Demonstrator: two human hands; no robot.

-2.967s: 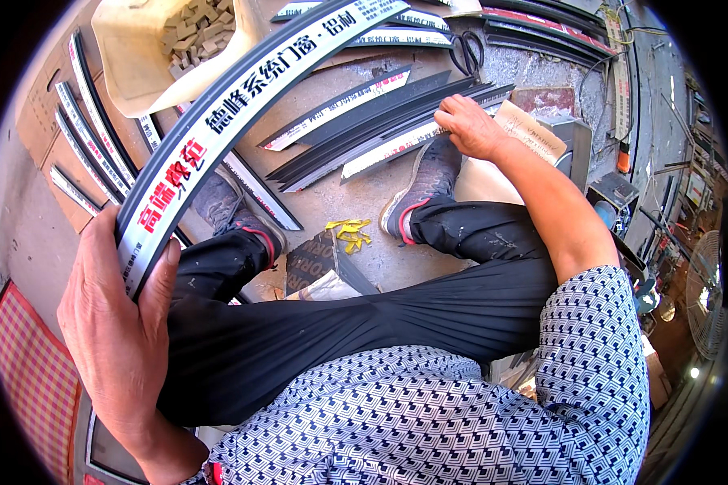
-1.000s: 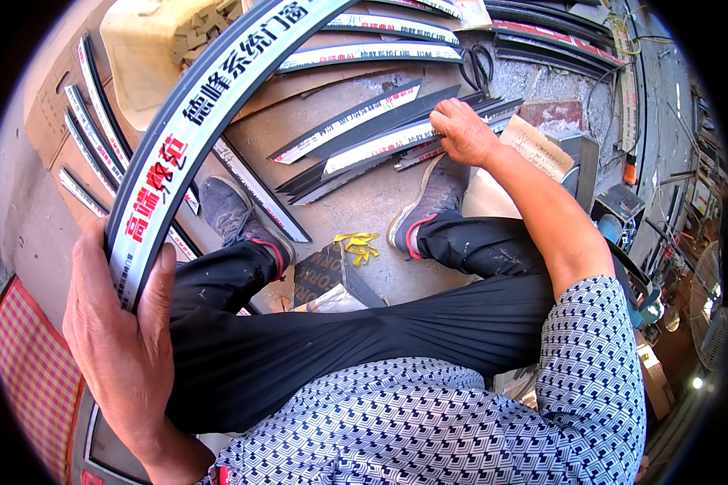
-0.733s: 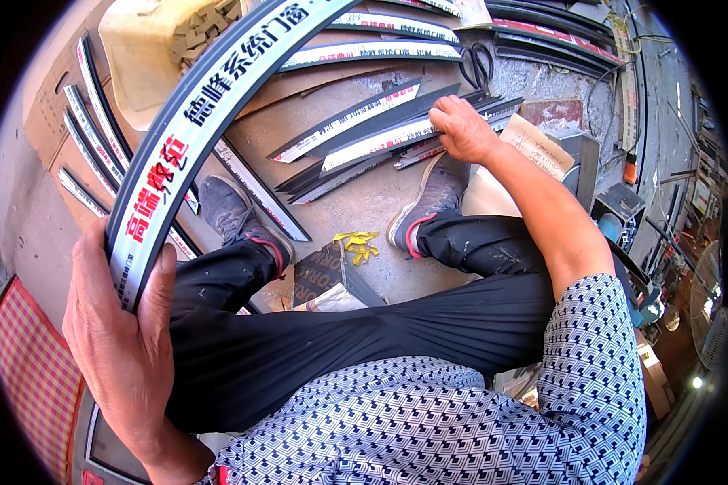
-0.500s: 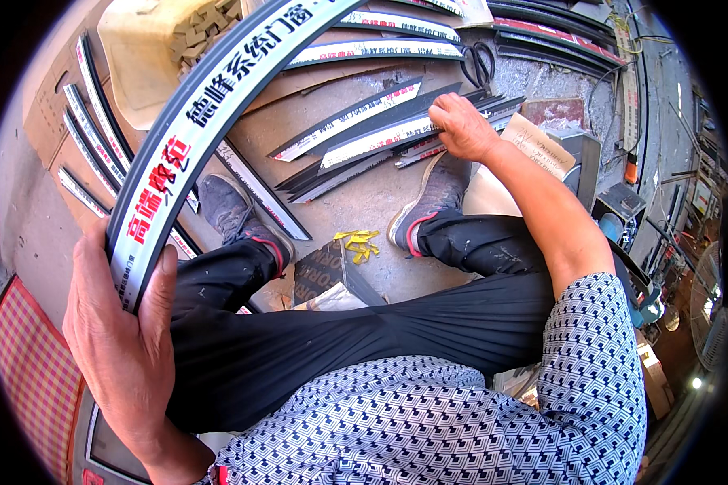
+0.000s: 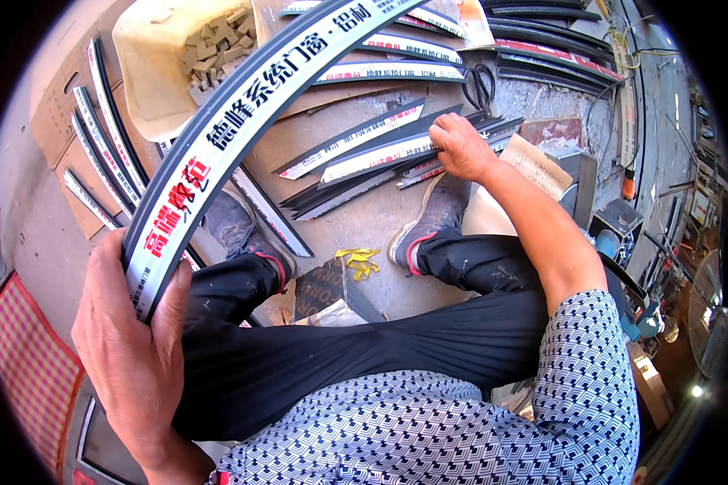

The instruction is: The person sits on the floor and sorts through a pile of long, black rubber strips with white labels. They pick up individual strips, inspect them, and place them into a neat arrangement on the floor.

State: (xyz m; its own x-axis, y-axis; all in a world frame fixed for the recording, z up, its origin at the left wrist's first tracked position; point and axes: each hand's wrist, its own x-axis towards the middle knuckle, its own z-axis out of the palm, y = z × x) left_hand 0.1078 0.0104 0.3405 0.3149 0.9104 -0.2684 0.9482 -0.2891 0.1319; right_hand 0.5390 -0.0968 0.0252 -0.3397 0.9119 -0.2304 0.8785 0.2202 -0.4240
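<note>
Head view: closed around the near end of the long white-faced strip [image 5: 255,105] with the left hand [image 5: 133,352], thumb against the inner edge. Extending from that grip up and rightward, away from the lap. Curled at the right end of a shorter white-faced strip [image 5: 380,158] with the right hand [image 5: 461,148]; cannot tell whether pinched. Lying over dark strips [image 5: 344,192] on the floor [image 5: 332,234], slanting up rightward, far nearer the right hand.

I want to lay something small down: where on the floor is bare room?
Bare floor lies left of the right shoe, between the strip pile and yellow scraps. Another patch lies between the cardboard and checked cloth. Crowded: around the right hand.
</note>
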